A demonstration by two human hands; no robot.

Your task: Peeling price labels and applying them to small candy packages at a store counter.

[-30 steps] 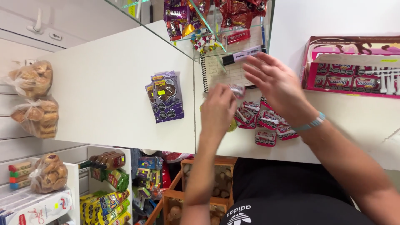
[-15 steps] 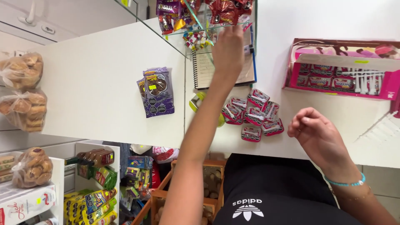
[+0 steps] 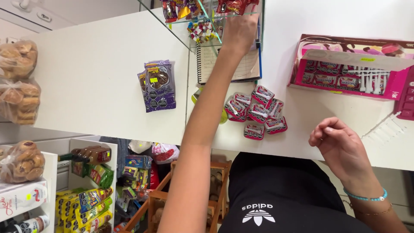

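Note:
My left hand (image 3: 239, 32) is stretched far out over the white counter (image 3: 86, 86). It rests at the top of a spiral notebook (image 3: 248, 69), right by a glass display case (image 3: 202, 19) filled with sweets. Its fingers point away from me, and what they hold is hidden. My right hand (image 3: 340, 146), a beaded bracelet on its wrist, hovers at the counter's near edge with fingers loosely curled and nothing in them. Between both hands lies a pile of small red-and-white snack cups (image 3: 258, 114).
A pink display box (image 3: 351, 69) of the same cups stands at the right, with white plastic spoons (image 3: 384, 127) and a pink calculator (image 3: 407, 99) near it. Purple cookie packs (image 3: 157, 86) lie to the left. Bagged bread (image 3: 17, 82) hangs at far left. Shelves of goods sit below.
My left hand has reached farther out, from the snack cups up to the notebook's top. My right hand let go of a marker, pulled back to the near edge and curled.

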